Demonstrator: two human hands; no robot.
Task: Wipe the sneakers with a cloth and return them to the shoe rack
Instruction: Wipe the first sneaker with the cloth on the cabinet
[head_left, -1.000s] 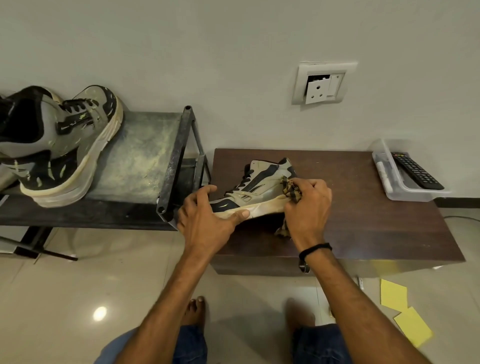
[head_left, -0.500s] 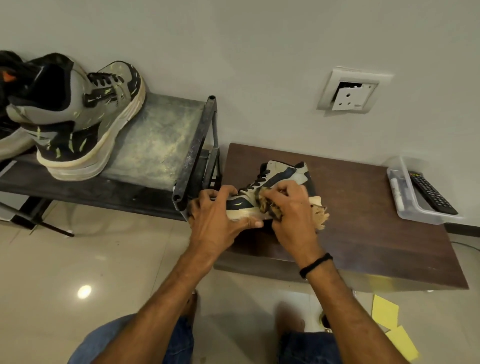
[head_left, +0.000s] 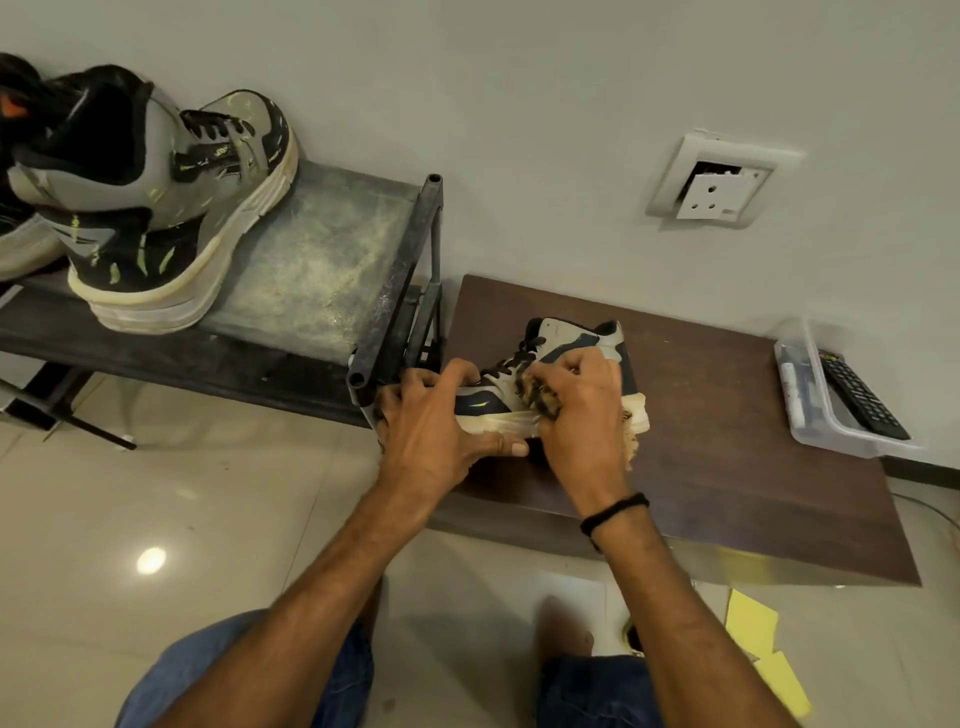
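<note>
The sneaker (head_left: 571, 345) stands on the counter (head_left: 727, 467), toe beside the rack (head_left: 322, 270). The left hand (head_left: 436, 421) grips the toe. The right hand (head_left: 582, 415) clamps the cloth (head_left: 537, 397) against the side. Within the last second the cloth has moved from heel to midfoot, so wiping is under way and the return is still to come. A second sneaker (head_left: 171, 208) sits on the rack.
</note>
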